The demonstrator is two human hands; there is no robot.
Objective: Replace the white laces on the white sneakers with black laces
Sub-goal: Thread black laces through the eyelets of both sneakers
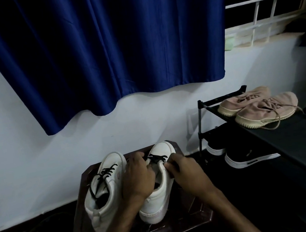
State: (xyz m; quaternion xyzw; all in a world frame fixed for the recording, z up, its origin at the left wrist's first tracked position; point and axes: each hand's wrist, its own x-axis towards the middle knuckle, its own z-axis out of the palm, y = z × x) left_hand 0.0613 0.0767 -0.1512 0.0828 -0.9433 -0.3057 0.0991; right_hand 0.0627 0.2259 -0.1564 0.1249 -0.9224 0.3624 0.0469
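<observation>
Head view: right-hand white leather sneaker (157, 202) w/ black lace (158, 158), on dark-brown tabletop (193, 217), toe far, heel near. Left grip (137, 175) curls over its tongue; right grip (188, 172) pinches its right edge, lace just beyond.

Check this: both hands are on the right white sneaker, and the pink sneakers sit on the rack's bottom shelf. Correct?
No: the head view shows the pink sneakers on the top shelf of the shoe rack, not the bottom. The left hand and right hand are on the right white sneaker.
</observation>
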